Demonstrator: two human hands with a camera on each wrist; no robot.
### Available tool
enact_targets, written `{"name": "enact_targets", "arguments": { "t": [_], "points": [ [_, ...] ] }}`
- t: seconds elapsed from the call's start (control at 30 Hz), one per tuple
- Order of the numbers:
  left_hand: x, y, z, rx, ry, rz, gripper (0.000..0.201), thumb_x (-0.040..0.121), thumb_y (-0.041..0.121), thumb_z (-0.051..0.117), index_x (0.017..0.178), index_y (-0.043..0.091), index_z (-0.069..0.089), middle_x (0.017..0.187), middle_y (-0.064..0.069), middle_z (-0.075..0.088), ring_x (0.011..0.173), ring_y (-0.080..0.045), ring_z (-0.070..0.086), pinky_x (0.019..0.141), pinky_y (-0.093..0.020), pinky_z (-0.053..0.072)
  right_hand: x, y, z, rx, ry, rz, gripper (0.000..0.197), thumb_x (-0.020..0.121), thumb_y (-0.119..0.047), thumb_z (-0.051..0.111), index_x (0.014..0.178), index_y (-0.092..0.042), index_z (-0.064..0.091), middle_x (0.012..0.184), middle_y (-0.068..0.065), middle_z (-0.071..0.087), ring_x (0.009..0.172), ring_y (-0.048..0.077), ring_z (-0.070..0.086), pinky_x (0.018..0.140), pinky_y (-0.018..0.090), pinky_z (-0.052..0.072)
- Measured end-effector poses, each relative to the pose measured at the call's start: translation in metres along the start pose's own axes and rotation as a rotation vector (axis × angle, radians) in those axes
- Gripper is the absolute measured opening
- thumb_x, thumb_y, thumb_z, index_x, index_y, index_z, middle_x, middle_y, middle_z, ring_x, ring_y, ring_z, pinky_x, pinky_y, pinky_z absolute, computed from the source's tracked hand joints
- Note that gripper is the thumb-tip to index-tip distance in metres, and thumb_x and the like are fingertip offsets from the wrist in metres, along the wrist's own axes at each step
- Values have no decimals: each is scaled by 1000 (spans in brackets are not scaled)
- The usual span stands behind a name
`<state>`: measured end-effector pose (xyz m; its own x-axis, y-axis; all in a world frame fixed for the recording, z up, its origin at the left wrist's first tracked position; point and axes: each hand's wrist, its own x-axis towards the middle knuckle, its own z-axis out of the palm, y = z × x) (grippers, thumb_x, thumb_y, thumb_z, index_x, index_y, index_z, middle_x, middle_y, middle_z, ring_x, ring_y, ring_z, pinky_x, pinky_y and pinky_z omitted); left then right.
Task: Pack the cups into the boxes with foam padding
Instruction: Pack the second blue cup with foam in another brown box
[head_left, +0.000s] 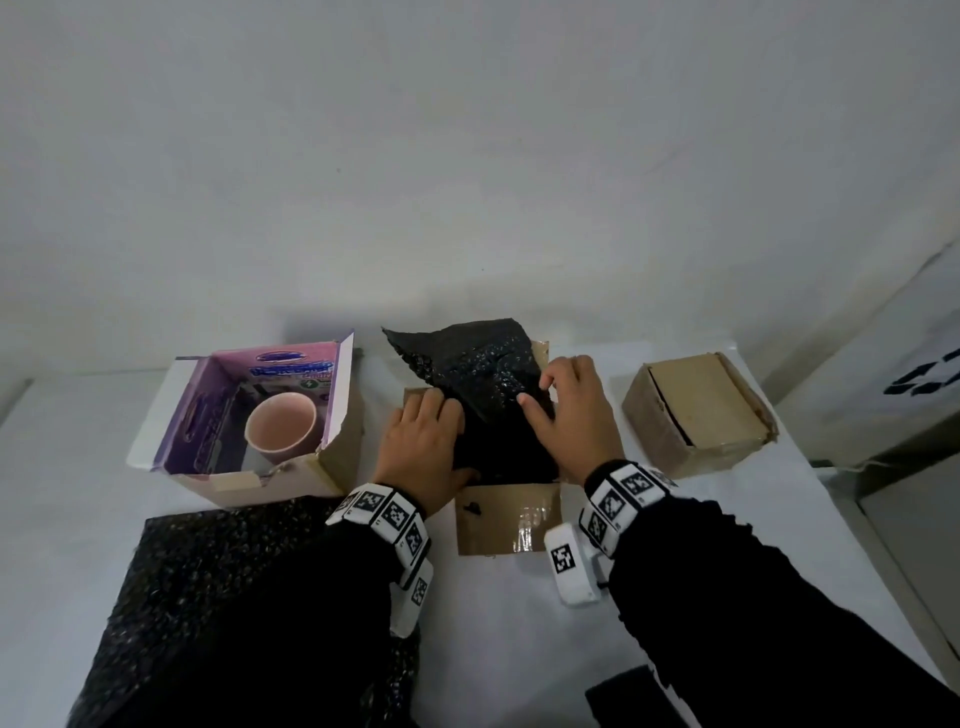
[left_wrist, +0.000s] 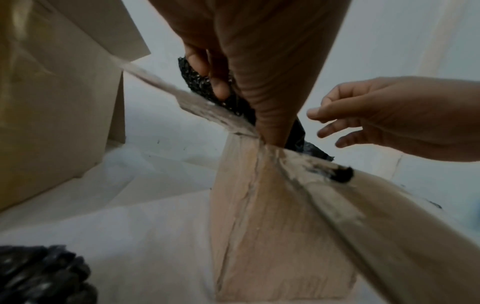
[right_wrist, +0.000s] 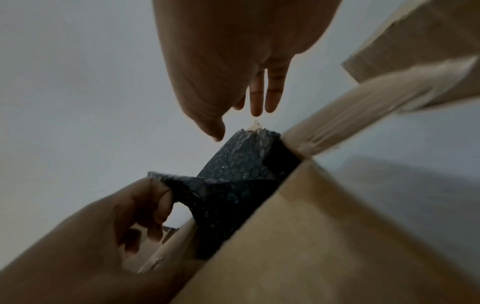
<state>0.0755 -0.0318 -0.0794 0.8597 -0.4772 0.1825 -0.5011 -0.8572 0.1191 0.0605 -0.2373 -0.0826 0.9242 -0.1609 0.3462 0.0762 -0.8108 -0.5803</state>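
Observation:
An open brown cardboard box (head_left: 509, 514) stands at the table's centre with a black bubble foam sheet (head_left: 478, 374) half pushed into it, its far end sticking up. My left hand (head_left: 426, 441) grips the sheet's left edge with curled fingers (left_wrist: 218, 82). My right hand (head_left: 566, 410) hovers at the sheet's right side, fingers (right_wrist: 259, 98) straight and spread, thumb and forefinger near the foam (right_wrist: 233, 179). A pink cup (head_left: 280, 423) stands upright in a purple-lined box (head_left: 311, 478) to the left.
A closed brown box (head_left: 701, 410) sits on the right of the white table. A second black foam sheet (head_left: 208, 597) lies at the near left under my left forearm. The wall is close behind the boxes. A dark flat object (head_left: 634, 696) lies at the near edge.

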Motion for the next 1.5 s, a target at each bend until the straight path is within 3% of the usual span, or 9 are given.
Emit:
{"name": "enact_targets", "arguments": {
  "t": [0.17, 0.3, 0.47, 0.53, 0.63, 0.9, 1.07, 1.33, 1.5],
  "points": [
    [2, 4, 1, -609, 317, -245, 69, 68, 70, 66, 107, 18, 43, 109, 4, 41, 94, -12, 49, 76, -24, 47, 15, -3, 17, 42, -129, 97, 28, 84, -14, 67, 108, -22, 56, 115, 1, 53, 90, 22, 59, 78, 31, 49],
    [24, -5, -6, -759, 336, -395, 80, 71, 35, 81, 134, 23, 34, 129, 1, 37, 105, -5, 45, 87, -21, 47, 7, 0, 17, 116, -86, 78, 40, 77, 2, 58, 111, -20, 65, 97, -1, 58, 81, 13, 55, 75, 26, 48],
    [34, -13, 5, -520, 124, -255, 41, 79, 8, 69, 116, 25, 64, 111, 0, 60, 85, -15, 60, 83, -31, 53, -11, 6, 5, -21, -173, 21, 44, 75, -9, 58, 115, -25, 68, 91, -3, 57, 74, 15, 56, 78, 28, 42],
    [33, -5, 6, -428, 100, -148, 19, 86, 21, 64, 104, 19, 71, 106, 0, 64, 91, -19, 61, 83, -26, 46, -14, 9, 4, -95, -232, 32, 49, 74, -16, 54, 121, -27, 65, 96, 0, 60, 79, 21, 61, 86, 37, 46],
    [33, 2, 5, -194, -28, -36, 35, 86, 52, 56, 97, 23, 72, 99, 4, 65, 98, -20, 54, 90, -37, 43, -9, 5, 3, -214, -363, 50, 55, 75, -22, 50, 129, -26, 60, 106, 3, 64, 88, 24, 64, 88, 41, 49],
    [40, 1, 1, 119, -193, 119, 41, 79, 46, 66, 111, 20, 61, 120, 1, 52, 117, -22, 43, 100, -34, 30, -5, -11, 7, -641, -374, -258, 10, 64, -24, 70, 68, -16, 68, 104, 7, 54, 98, 28, 48, 74, 36, 40],
    [39, 5, 7, 15, -260, 118, 53, 81, 24, 66, 128, 18, 42, 137, -3, 44, 107, -27, 57, 84, -44, 52, -3, -9, 8, -551, -429, -312, 21, 66, -17, 70, 85, -10, 68, 107, 12, 61, 85, 28, 59, 71, 35, 46],
    [37, 3, 6, 366, -234, 165, 40, 84, 56, 49, 104, 23, 61, 104, 6, 63, 115, -24, 39, 100, -43, 21, 4, -17, 12, -665, -567, -236, 33, 80, -21, 53, 112, -15, 48, 84, -1, 65, 75, 22, 61, 87, 36, 32],
    [42, 6, 11, 351, -349, 115, 39, 89, 55, 44, 105, 25, 63, 113, 4, 57, 123, -25, 30, 105, -53, 14, 14, -23, 23, -731, -641, -198, 27, 90, -26, 47, 113, -20, 58, 114, 2, 63, 110, 23, 53, 98, 40, 30]
  ]
}}
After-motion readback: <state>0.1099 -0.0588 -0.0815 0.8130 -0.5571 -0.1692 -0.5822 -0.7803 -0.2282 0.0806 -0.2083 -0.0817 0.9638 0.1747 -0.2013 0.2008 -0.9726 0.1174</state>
